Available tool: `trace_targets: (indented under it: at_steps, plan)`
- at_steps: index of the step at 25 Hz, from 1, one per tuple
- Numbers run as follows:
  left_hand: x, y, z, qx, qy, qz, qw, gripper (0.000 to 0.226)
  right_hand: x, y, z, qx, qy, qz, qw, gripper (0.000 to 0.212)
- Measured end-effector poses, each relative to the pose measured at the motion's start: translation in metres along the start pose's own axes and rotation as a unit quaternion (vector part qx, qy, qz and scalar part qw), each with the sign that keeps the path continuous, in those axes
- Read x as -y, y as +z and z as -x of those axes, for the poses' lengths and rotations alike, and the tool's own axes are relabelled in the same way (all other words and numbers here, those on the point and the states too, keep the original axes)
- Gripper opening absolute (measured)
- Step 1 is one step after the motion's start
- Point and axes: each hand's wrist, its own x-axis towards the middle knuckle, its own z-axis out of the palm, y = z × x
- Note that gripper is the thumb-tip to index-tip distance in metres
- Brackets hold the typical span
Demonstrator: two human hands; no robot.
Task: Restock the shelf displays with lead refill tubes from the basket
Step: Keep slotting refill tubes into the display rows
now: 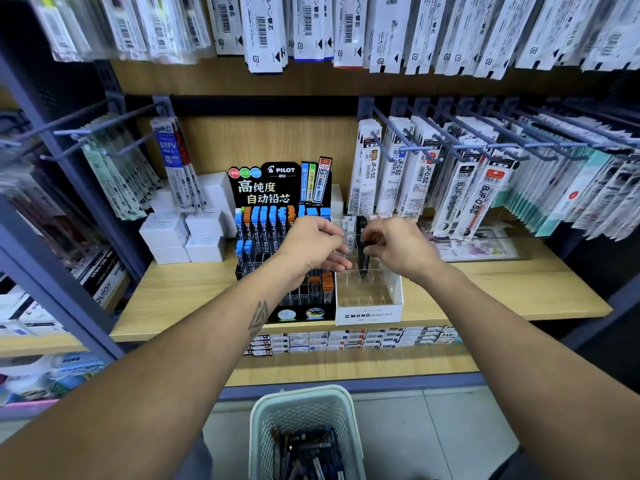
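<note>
A pale green perforated basket (304,407) stands on the floor below me with several dark lead refill tubes (308,452) inside. On the wooden shelf a black Pilot display (277,188) holds blue and orange capped tubes. Beside it on the right stands a white Mono display (369,315) with clear slots. My right hand (398,245) pinches a black lead refill tube (363,261) upright over the Mono slots. My left hand (317,242) hovers close beside it with fingers loosely curled; I cannot tell whether it holds anything.
White boxes (187,237) are stacked left of the Pilot display. Packaged refills hang on blue pegs (450,143) to the right and above. Flat packs (478,244) lie on the shelf at right. Small boxes (346,337) line the lower shelf.
</note>
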Motion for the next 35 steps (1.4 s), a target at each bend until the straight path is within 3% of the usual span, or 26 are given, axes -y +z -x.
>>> trace_targets:
  at_steps: [12, 18, 23, 25, 28, 30, 33, 35]
  plan:
    - [0.0, -0.002, 0.003, 0.012, 0.006, -0.02, 1.0, 0.016, -0.005, 0.0, -0.001, 0.034, -0.01, 0.02, 0.999, 0.023]
    - [-0.001, -0.002, 0.004, 0.017, 0.006, -0.032, 0.999, 0.015, -0.005, 0.002, -0.002, 0.054, 0.001, 0.034, 0.998, 0.037]
    - [-0.005, -0.011, 0.021, 0.026, 0.026, -0.077, 0.996, 0.018, 0.022, -0.004, 0.016, -0.045, -0.006, 0.071, 0.996, 0.03]
    - [0.003, -0.014, 0.039, 0.047, 0.017, -0.131, 0.99, 0.018, 0.045, 0.002, 0.041, -0.045, -0.034, 0.067, 0.996, 0.023]
    - [0.041, -0.014, 0.066, 0.085, -0.022, -0.23, 0.969, 0.02, 0.072, 0.034, 0.093, 0.008, 0.005, 0.024, 1.0, 0.02]
    - [0.087, -0.012, 0.087, 0.108, -0.09, -0.274, 0.951, 0.017, 0.076, 0.084, 0.129, 0.108, 0.075, -0.007, 0.991, 0.023]
    - [0.166, -0.003, 0.118, 0.101, -0.207, -0.278, 0.932, 0.008, 0.08, 0.164, 0.184, 0.281, 0.183, -0.044, 0.941, 0.023]
    - [0.224, 0.006, 0.132, 0.079, -0.268, -0.241, 0.93, 0.005, 0.075, 0.199, 0.209, 0.324, 0.239, -0.087, 0.911, 0.028]
